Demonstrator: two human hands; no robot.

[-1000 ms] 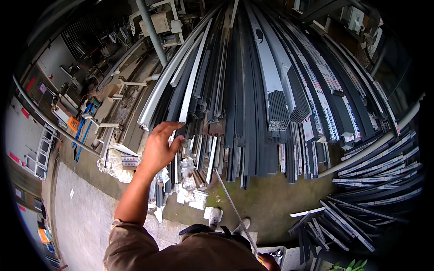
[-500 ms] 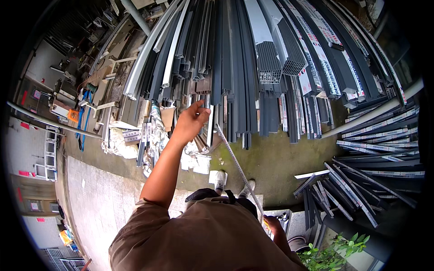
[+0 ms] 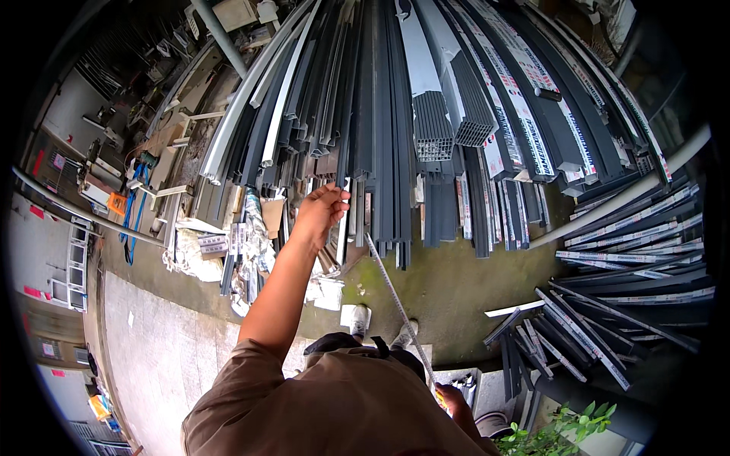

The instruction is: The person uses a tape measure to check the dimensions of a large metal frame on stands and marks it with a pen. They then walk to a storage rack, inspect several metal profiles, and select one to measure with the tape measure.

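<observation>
My left hand [image 3: 321, 216] reaches forward to the near ends of the stacked metal profiles. Its fingers are curled in with the thumb close to them, right against a thin white strip [image 3: 343, 228]; whether they pinch that strip or something smaller I cannot make out. Low on the right, my right hand [image 3: 455, 398] is wrapped round a yellow tape measure [image 3: 440, 398], mostly hidden by the hand. From it the tape blade [image 3: 395, 299] runs out slanting up and forward, its far end hanging in the air just short of the profile ends, apart from my left hand.
Long dark grey profiles [image 3: 386, 144] and bundled square tubes [image 3: 433, 129] jut towards me from a rack. Shorter offcuts [image 3: 585, 327] lie heaped at right. A grey pipe rail [image 3: 620, 207] crosses there. White wrapping and scraps [image 3: 196, 251] sit at left; a leafy plant [image 3: 566, 425] stands lower right.
My left hand's fingers have curled in closer; before, the index finger was stretched further out. The view has shifted slightly. My right hand still holds the tape measure with its blade out.
</observation>
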